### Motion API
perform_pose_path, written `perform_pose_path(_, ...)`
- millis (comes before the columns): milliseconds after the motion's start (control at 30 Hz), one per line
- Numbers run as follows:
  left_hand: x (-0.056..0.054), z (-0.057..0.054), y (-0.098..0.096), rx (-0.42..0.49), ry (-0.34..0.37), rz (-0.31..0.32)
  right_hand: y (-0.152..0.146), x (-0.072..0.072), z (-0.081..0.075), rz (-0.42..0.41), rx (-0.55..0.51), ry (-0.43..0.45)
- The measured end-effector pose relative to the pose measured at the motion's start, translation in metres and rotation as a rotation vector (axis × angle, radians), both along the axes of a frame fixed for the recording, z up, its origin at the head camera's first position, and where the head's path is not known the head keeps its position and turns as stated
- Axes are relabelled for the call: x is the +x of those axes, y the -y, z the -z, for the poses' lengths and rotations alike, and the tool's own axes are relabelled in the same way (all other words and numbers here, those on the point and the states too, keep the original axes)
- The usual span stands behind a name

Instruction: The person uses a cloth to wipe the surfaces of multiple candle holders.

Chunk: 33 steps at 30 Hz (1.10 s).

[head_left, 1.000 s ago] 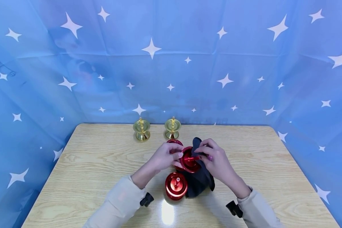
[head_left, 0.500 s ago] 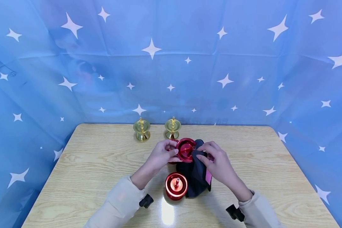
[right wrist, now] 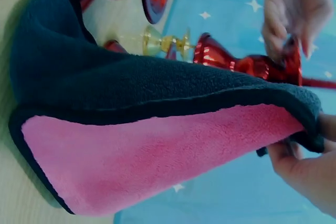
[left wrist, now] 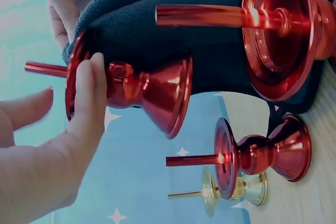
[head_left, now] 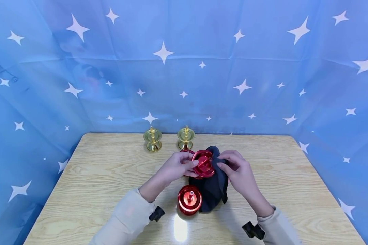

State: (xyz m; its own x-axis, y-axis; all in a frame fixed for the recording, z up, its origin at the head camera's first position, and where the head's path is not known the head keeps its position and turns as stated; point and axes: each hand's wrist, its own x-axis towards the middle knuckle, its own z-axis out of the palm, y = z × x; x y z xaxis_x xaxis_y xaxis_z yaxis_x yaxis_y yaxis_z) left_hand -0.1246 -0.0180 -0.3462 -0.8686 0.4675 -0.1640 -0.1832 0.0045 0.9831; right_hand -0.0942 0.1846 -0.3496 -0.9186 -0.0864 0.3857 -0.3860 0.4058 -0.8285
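In the head view my left hand grips a red metallic candle holder by its dish, lifted over the table. The left wrist view has its flared foot hanging free, with thumb and fingers at opposite faces of the dish. My right hand pinches a cloth, dark grey on one side, against the dish's right rim. Pink shows on the cloth's other side in the right wrist view. The cloth's lower part drapes down to the table. A second red candle holder stands upright just in front.
Behind the left fingers stands another red candle holder, mostly hidden from the head view. Two gold candle holders stand near the far edge of the wooden table. A blue star-printed curtain closes off the back and sides.
The held candle holder has turned so its spike no longer points at the right hand, after shifting away and slightly back. My right hand has brought the cloth from the spike to the dish rim.
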Motion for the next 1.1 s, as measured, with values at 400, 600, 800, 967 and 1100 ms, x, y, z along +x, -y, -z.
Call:
perform_pose_path(400, -0.003, 0.001, 0.001, 0.008, 0.058, 0.043, -0.006, -0.004, -0.006, -0.1, 0.067, 0.064)
perform_pose_path(600, -0.002, 0.002, 0.002, 0.0, 0.101, 0.128, -0.005, -0.008, -0.006, -0.199, 0.149, 0.015)
perform_pose_path(800, -0.001, 0.001, 0.003, 0.059, 0.113, 0.012, 0.0, -0.004, -0.007, -0.136, 0.171, -0.007)
perform_pose_path(967, 0.0, -0.002, -0.001, 0.09, 0.122, -0.083, 0.014, 0.006, -0.008, -0.07, 0.187, -0.126)
perform_pose_path(1100, 0.002, -0.002, -0.005, 0.086, 0.117, -0.129, 0.026, 0.012, -0.003, -0.036, 0.232, -0.236)
